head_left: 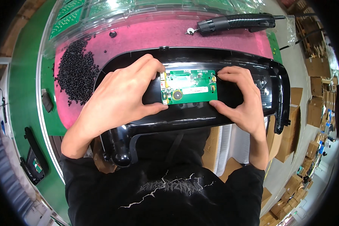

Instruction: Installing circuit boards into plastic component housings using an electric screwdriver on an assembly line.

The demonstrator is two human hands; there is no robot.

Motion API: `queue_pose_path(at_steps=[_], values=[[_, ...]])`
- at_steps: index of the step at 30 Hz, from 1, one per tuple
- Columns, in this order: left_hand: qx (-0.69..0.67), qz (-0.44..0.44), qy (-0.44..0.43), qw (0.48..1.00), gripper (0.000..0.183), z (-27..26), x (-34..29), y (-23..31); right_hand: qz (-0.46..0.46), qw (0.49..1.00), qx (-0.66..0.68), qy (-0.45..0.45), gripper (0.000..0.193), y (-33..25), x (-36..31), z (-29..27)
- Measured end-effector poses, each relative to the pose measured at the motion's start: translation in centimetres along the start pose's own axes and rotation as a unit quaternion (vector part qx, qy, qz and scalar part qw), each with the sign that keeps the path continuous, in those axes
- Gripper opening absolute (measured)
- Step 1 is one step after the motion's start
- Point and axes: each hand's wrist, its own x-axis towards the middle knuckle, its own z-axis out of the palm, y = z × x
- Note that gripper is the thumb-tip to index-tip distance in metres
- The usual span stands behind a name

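A green circuit board (194, 98) lies level over the inner side of a large black plastic housing (229, 56). My left hand (126, 90) pinches the board's left end, thumb at the lower corner and fingers at the upper one. At the opposite end, my right hand (243, 96) grips the right corners the same way. White connectors line the board's left edge, and a round black part sits near its lower left. Whether the board touches the housing beneath, I cannot tell.
Left of the housing, a heap of small black screws (75, 71) covers part of the pink mat (150, 35). A black electric screwdriver (235, 24) lies at the back right. Behind stands a clear plastic tray (98, 20) with green boards. Another black housing (35, 160) rests at far left.
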Motion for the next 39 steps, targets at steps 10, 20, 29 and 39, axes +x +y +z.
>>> queue_pose_path(at_steps=[10,20,29,39], values=[[0.025,0.005,-0.015,1.0,0.059,1.0,-0.1,0.3,0.009,1.0,-0.005,0.001,0.05,0.4,-0.8,0.2],[-0.004,0.012,0.058,0.998,0.057,0.5,-0.9,0.2,0.053,0.996,-0.058,-0.043,0.064,-0.8,-0.4,-1.1],[0.151,-0.055,0.247,0.956,0.019,-3.8,-1.5,-7.6,0.157,0.977,-0.091,0.112,0.053,10.9,5.2,-9.5],[0.177,-0.179,0.16,0.954,0.015,-1.7,-0.7,-10.3,-0.012,0.89,0.309,0.335,0.042,6.7,12.7,-1.8]])
